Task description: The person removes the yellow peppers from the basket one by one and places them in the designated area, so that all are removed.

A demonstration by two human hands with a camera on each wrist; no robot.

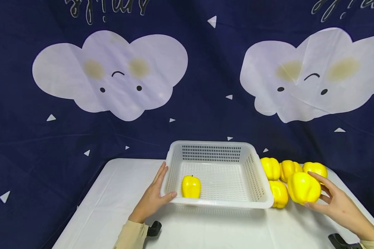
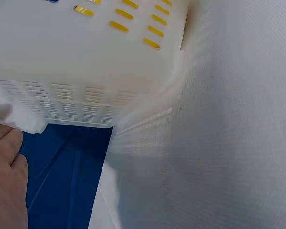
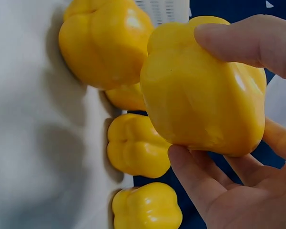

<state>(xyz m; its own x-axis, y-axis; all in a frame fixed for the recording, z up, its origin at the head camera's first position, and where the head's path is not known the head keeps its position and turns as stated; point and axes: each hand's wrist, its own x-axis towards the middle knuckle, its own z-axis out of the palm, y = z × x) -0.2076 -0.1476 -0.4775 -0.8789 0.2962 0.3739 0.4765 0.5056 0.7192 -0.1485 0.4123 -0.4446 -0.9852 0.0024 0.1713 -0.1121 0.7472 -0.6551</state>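
In the head view, a white plastic basket (image 1: 212,202) with slotted walls stands on the table, one yellow bell pepper (image 1: 191,187) inside at its near left corner. My left hand (image 1: 156,195) holds the basket's left rim, thumb over the near left corner and fingers along the outer side. To the right of the basket, my right hand (image 1: 339,202) grips another yellow bell pepper (image 1: 304,187) between thumb and fingers. The right wrist view shows this held pepper (image 3: 205,90) raised over the table, the thumb on one side and fingertips on the other.
Several more yellow bell peppers (image 1: 278,194) are grouped against the basket's right side, some in a back row (image 1: 270,168). A white cloth covers the table (image 1: 106,207). Behind it hangs a dark blue curtain (image 1: 205,69) printed with clouds.
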